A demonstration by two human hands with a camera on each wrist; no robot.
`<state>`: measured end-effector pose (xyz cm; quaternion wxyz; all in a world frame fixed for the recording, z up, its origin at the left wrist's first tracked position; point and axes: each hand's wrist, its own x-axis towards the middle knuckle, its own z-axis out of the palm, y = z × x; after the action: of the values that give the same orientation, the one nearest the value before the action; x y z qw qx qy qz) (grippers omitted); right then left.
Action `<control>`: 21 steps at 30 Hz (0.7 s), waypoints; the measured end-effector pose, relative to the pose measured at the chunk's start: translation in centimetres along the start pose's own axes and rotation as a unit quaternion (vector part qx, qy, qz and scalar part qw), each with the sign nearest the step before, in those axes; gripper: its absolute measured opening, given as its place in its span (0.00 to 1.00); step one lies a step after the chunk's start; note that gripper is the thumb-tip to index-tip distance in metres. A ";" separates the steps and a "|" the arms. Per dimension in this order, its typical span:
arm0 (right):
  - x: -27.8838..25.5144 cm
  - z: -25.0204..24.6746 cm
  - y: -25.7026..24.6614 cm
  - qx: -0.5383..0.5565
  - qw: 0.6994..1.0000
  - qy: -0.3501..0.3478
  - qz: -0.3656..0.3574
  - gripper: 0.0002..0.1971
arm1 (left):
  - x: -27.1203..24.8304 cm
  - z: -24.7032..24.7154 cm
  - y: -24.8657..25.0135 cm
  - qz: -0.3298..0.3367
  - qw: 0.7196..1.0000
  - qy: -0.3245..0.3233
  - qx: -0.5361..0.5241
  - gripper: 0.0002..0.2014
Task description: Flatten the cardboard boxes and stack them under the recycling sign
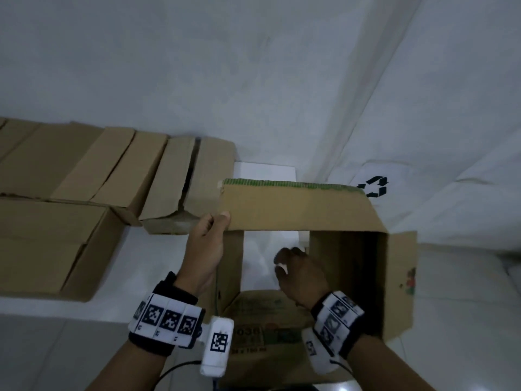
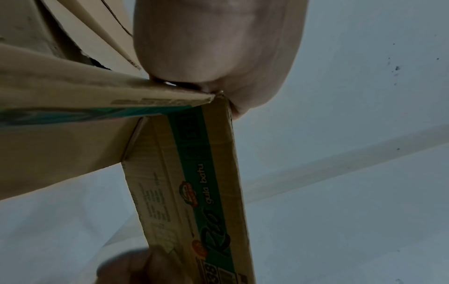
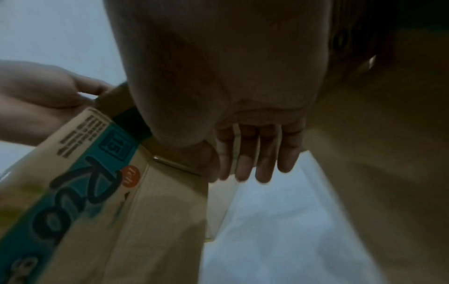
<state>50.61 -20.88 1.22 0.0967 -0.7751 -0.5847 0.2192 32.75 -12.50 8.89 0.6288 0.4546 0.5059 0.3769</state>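
An open brown cardboard box (image 1: 296, 207) with green print stands on the white floor in front of me; the floor shows through its middle. My left hand (image 1: 210, 235) grips its far left corner, thumb on the raised flap. In the left wrist view the palm (image 2: 213, 48) sits on that corner of the box (image 2: 194, 173). My right hand (image 1: 296, 266) reaches inside the box with curled fingers. The right wrist view shows its fingers (image 3: 255, 153) and thumb pinching an inner flap of the box (image 3: 85, 182). A black recycling sign (image 1: 375, 187) is on the wall just behind the box.
A row of closed cardboard boxes (image 1: 112, 170) lies along the wall at the left, with a larger box (image 1: 48, 241) in front of them. A wall corner (image 1: 338, 131) rises behind the open box. White floor (image 1: 465, 292) extends to the right.
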 end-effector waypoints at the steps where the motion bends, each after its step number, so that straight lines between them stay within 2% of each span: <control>1: -0.9 -0.8 0.7 -0.078 0.997 -0.009 -0.008 0.07 | 0.2 -0.1 0.0 0.000 1.000 0.002 -0.003 0.15; 3: -2.0 -2.1 1.9 -0.190 0.981 -0.027 -0.020 0.07 | 0.5 -0.2 0.0 0.003 1.000 0.002 -0.009 0.17; 6: -1.4 -2.4 3.8 -0.296 0.954 -0.051 -0.015 0.22 | 0.9 -0.1 0.1 0.013 1.000 -0.002 -0.013 0.17; 8: 0.0 -2.0 4.5 -0.366 0.926 -0.086 -0.014 0.28 | 1.0 0.0 0.1 0.020 1.000 -0.007 -0.017 0.17; 11: 1.7 -1.0 4.9 -0.457 0.879 -0.135 -0.007 0.27 | 1.1 0.0 0.1 0.026 0.999 -0.018 -0.017 0.18; 13: 2.4 -0.9 5.0 -0.490 0.856 -0.159 0.035 0.27 | 1.1 0.0 0.1 0.027 0.999 -0.022 -0.024 0.14; 16: 2.9 -0.8 5.7 -0.493 0.844 -0.181 0.107 0.29 | 1.2 -0.2 0.1 0.030 0.999 -0.018 -0.029 0.14; 18: 2.6 -0.3 6.5 -0.490 0.843 -0.179 0.128 0.34 | 1.1 -0.3 0.1 0.033 0.999 -0.021 -0.030 0.14; 20: 2.5 0.1 7.4 -0.468 0.855 -0.169 0.149 0.35 | 1.0 -0.4 0.0 0.037 0.999 -0.022 -0.028 0.13; 21: 2.5 0.1 7.6 -0.437 0.870 -0.165 0.158 0.33 | 1.0 -0.4 0.0 0.039 0.999 -0.022 -0.027 0.13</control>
<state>57.62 -20.78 -2.53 -0.3853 -0.7729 -0.4980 0.0782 32.55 -11.55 8.54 0.6367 0.4651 0.4632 0.4047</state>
